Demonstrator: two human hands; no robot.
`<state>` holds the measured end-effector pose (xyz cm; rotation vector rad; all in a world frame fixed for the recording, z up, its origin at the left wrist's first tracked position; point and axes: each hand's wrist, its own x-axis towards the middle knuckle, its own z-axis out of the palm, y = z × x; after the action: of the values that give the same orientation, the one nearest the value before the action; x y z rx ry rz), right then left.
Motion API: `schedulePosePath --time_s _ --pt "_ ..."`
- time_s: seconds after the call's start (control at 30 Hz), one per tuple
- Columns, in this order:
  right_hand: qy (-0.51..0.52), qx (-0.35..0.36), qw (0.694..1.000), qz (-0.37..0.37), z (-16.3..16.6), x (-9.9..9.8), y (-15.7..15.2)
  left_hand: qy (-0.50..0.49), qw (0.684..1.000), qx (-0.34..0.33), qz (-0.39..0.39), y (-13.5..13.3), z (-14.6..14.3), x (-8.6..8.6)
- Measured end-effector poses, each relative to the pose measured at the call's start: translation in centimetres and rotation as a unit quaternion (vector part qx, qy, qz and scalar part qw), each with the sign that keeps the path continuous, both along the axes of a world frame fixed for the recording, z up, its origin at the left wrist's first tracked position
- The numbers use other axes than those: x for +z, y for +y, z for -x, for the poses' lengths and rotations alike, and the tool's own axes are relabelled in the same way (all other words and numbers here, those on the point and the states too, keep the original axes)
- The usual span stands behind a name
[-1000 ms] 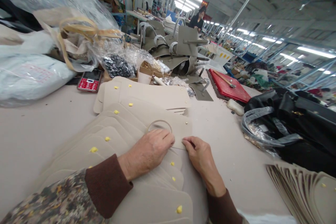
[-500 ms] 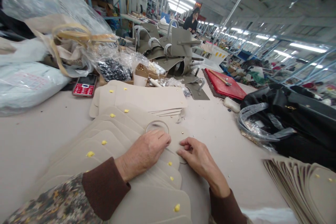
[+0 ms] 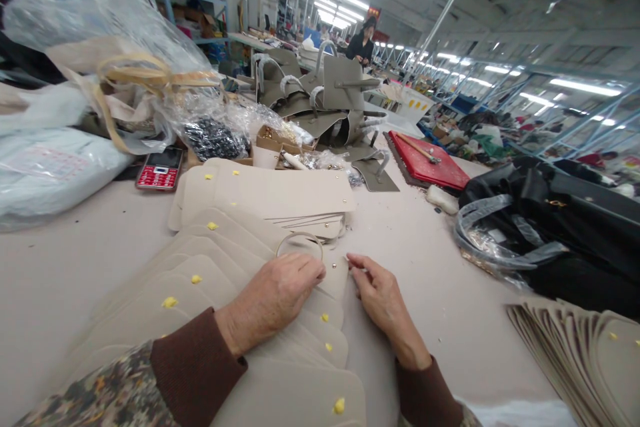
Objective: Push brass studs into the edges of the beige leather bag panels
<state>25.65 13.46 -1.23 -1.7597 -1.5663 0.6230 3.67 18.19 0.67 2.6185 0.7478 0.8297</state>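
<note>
Beige leather-like panels (image 3: 280, 390) with rounded corners lie fanned out in front of me, several bearing small yellow tabs. My left hand (image 3: 280, 293) rests over them, fingers closed around a thin beige cord (image 3: 301, 235) that arches up in a loop above the knuckles. Its fingertips and the cord's ends are hidden. My right hand (image 3: 377, 290) is just right of a panel's edge, thumb and forefinger slightly apart with nothing visible between them. A small metal rivet (image 3: 334, 266) sits on the panel near those fingertips. Behind lies a neater stack of similar panels (image 3: 270, 190).
A red phone (image 3: 160, 170), a plastic-wrapped bundle (image 3: 55, 170) and small boxes of hardware (image 3: 273, 139) line the back left. Grey-brown bag parts (image 3: 345, 83) stand behind. A red pad (image 3: 427, 160) carries a hammer. Black bags (image 3: 555, 227) and more panels (image 3: 575, 353) are right.
My right hand has shifted slightly upward and right, to beside the panel's edge. The cord section seen below its fingers no longer shows. My left hand stays on the looped cord.
</note>
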Motion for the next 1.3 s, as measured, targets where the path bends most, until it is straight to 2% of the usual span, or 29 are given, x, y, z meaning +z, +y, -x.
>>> schedulePosePath --time_s 0.07,0.13,0.23,0.3,0.43,0.53,0.7,0.87,1.0,1.1,1.2,1.3 --pt "0.041 0.039 0.998 0.041 0.1 0.4 -0.2 0.005 1.0 0.003 0.004 0.1 0.1 -0.2" --pt "0.069 0.026 0.996 0.055 0.2 0.6 -0.3 -0.004 1.0 0.01 -0.001 0.1 0.2 -0.4" --pt "0.1 -0.037 0.994 0.013 0.9 1.2 -0.4 -0.054 0.998 0.012 -0.031 0.0 0.5 -0.4" --pt "0.107 -0.019 0.994 -0.032 1.7 1.8 -0.5 -0.076 0.996 0.001 -0.039 -0.2 0.7 -0.2" --pt "0.03 0.1 0.983 -0.149 3.6 3.1 -0.9 -0.054 0.998 -0.005 -0.019 -0.5 0.8 0.0" --pt "-0.028 0.154 0.968 -0.198 4.4 3.5 -0.9 -0.042 0.999 0.01 -0.013 -0.6 0.7 -0.3" --pt "-0.086 0.17 0.95 -0.247 4.9 3.1 -0.6 -0.017 1.0 0.003 0.007 -0.8 0.6 -0.6" --pt "-0.142 0.129 0.942 -0.277 5.3 2.6 -0.8 0.0 0.998 -0.025 0.063 -0.8 0.8 -0.1" --pt "-0.081 0.079 0.968 -0.224 5.9 2.5 -1.3 0.005 0.999 0.002 0.045 -0.6 0.9 0.1" --pt "0.075 0.017 0.992 -0.099 6.3 2.5 -1.0 -0.011 1.0 0.008 0.006 -0.9 0.8 0.3" --pt "0.247 -0.064 0.967 0.026 5.8 2.3 -0.2 -0.036 0.999 -0.001 -0.028 -1.1 0.7 0.4" --pt "0.295 -0.091 0.946 0.095 4.4 1.8 0.5 0.007 0.998 0.052 -0.037 -0.9 0.7 0.4"
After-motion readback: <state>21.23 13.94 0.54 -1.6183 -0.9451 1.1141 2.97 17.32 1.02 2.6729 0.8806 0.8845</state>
